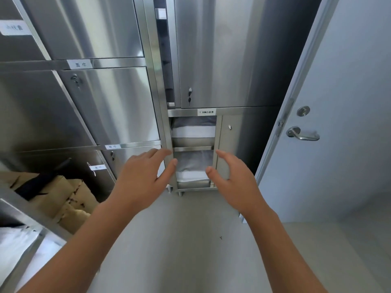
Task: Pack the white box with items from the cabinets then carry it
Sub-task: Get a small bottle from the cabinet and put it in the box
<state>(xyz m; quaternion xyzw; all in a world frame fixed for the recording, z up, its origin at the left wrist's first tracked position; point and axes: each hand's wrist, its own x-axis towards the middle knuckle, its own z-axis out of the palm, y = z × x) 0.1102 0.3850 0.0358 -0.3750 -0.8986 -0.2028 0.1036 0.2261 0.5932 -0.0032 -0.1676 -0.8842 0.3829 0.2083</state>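
Observation:
A steel cabinet [213, 60] stands ahead, its lower compartment open. Folded white and grey linen [193, 129] lies on the upper shelf, and a second folded pile [193, 166] lies on the shelf below. My left hand [143, 176] is held out in front of the lower shelf's left side, fingers apart, holding nothing. My right hand [230, 178] mirrors it at the shelf's right side, fingers spread and empty. Neither hand touches the linen. No white box is in view.
More steel lockers [95, 102] with paper labels fill the left. A cardboard box [63, 199] with a black object on it sits on the floor at the lower left. A pale blue door [338, 102] with a lever handle [302, 134] stands at the right.

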